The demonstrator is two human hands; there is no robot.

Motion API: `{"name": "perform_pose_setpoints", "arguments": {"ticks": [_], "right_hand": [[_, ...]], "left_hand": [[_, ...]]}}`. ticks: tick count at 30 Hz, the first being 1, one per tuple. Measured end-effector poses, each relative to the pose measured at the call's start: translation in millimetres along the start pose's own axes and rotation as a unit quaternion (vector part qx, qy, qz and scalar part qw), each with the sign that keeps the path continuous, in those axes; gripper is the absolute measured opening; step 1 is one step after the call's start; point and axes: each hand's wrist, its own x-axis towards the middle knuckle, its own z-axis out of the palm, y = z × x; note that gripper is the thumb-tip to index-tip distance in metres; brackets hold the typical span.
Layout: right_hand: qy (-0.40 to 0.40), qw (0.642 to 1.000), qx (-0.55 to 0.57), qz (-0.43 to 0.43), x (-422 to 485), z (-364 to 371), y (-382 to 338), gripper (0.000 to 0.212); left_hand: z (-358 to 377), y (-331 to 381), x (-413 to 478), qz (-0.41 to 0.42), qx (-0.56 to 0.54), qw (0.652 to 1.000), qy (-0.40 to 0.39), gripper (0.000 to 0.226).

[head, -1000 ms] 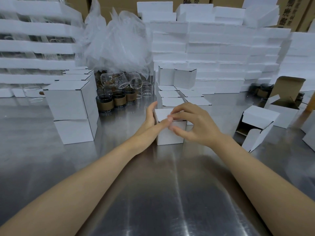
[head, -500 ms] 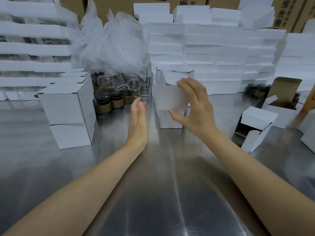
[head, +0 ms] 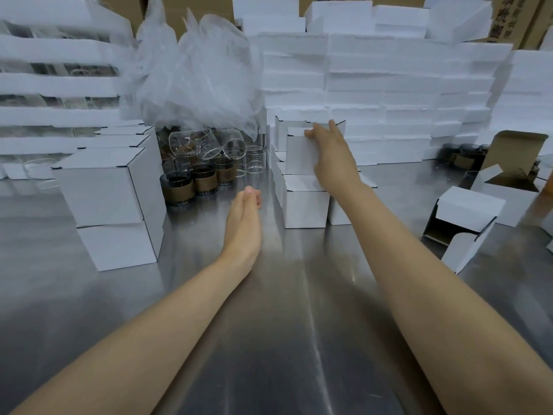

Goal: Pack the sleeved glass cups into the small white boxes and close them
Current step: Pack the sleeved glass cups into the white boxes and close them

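Brushed steel desk [head: 284,339] carries everything. Wall of white foam slabs [head: 374,85] at the back, likely packing stock. Left pile of closed white cardboard boxes [head: 101,199] is two high, probably finished output kept out of the work lane. Closed small white cardboard box [head: 299,154] sits atop another closed white box [head: 305,208] mid-desk, apparently a packed one being stacked. Open white box with flaps up [head: 466,217] at right, ready for filling. Brown-sleeved glass cups [head: 203,181] cluster beyond the left hand, unpacked. Right hand [head: 332,157]: arm stretched forward, fingers over the top edge, gripping the upper box. Left hand [head: 244,223]: empty, fingers straight and together, edge-on, low over the desk.
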Motion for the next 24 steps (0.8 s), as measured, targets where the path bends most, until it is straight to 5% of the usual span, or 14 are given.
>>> {"name": "perform_pose_setpoints", "arguments": {"ticks": [4, 7, 10, 14, 19, 24], "right_hand": [[0.059, 0.993, -0.093, -0.031, -13, -7, -19, 0.074], [0.128, 0.985, 0.075, -0.087, -46, 4, -54, 0.048], [0.01, 0.981, 0.191, -0.028, -86, 26, -76, 0.028], [-0.176, 0.978, 0.109, 0.013, -104, 42, -72, 0.032], [-0.186, 0.979, 0.08, 0.009, -106, 40, -73, 0.039], [-0.199, 0.979, -0.025, -0.028, -111, 30, -67, 0.022]], "left_hand": [[-1, 3, -1, -0.017, -0.004, 1.0, -0.003, 0.03], [-5, 7, -2, -0.043, -0.038, 0.998, 0.022, 0.027], [-9, 10, -2, -0.077, -0.082, 0.992, 0.057, 0.023], [-11, 11, -5, -0.063, -0.048, 0.996, 0.043, 0.021], [-11, 10, -5, -0.044, 0.005, 0.999, 0.012, 0.024], [-7, 5, -4, -0.011, 0.038, 0.999, -0.01, 0.022]]}}
